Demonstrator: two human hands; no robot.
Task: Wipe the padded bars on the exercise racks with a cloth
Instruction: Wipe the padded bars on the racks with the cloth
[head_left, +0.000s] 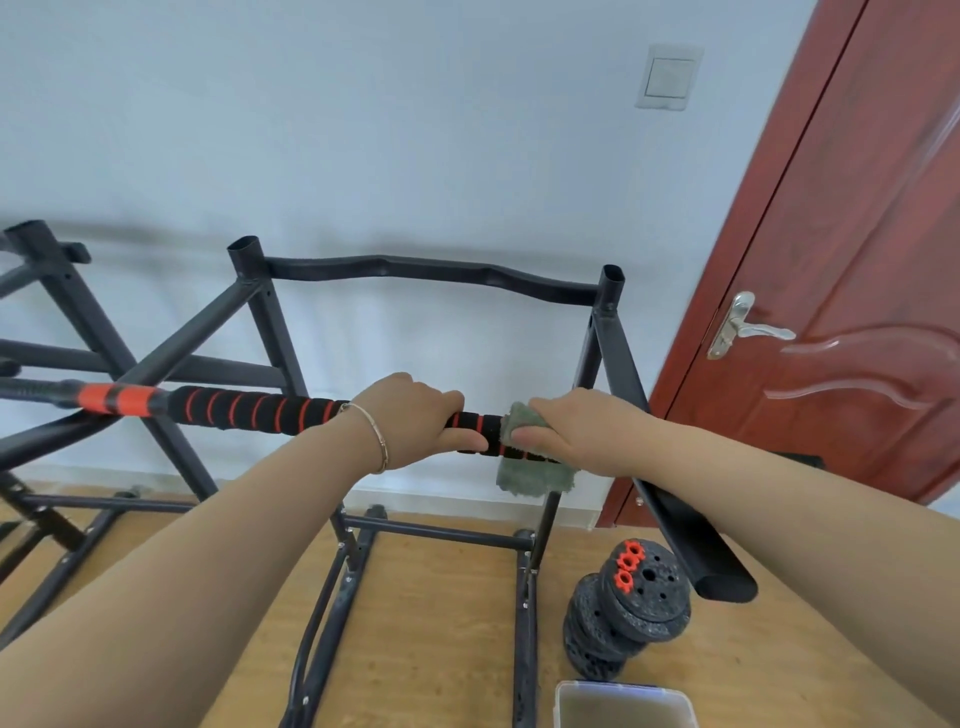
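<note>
My left hand: fingers curled round the black foam-padded bar with red spiral stripes | my right hand: clamps a green fuzzy cloth over that bar, just beside the left | bar lies across the black steel rack.

The padded bar looks like matt ribbed foam, the cloth fuzzy, the rack dull painted metal, the floor smooth wood, the door glossy.
</note>
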